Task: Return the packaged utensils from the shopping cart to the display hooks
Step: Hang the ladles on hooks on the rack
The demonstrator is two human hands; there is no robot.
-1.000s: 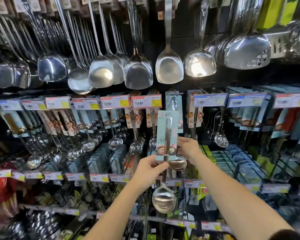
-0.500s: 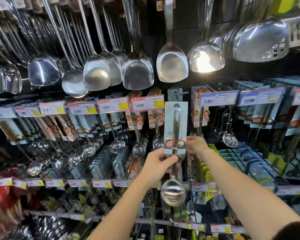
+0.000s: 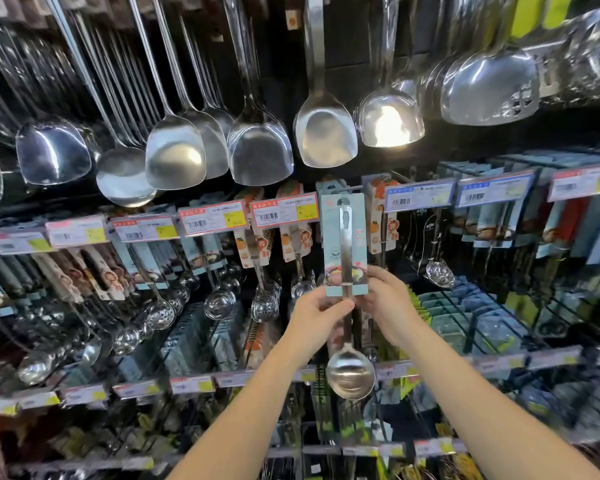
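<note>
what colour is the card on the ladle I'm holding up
Pale teal, with a food picture near its bottom; the card shows best in the head view.

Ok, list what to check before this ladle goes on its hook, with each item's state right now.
1. Left hand pinches the packaged ladle just below its card: ok.
2. Right hand holds the card's lower right edge: ok.
3. Card upright, hang hole on top: ok.
4. Hang hole threaded onto the hook: cannot tell.
5. Matching teal card behind, at the hook: ok.
6. Ladle bowl free of neighbouring stock: cannot tell.
</note>
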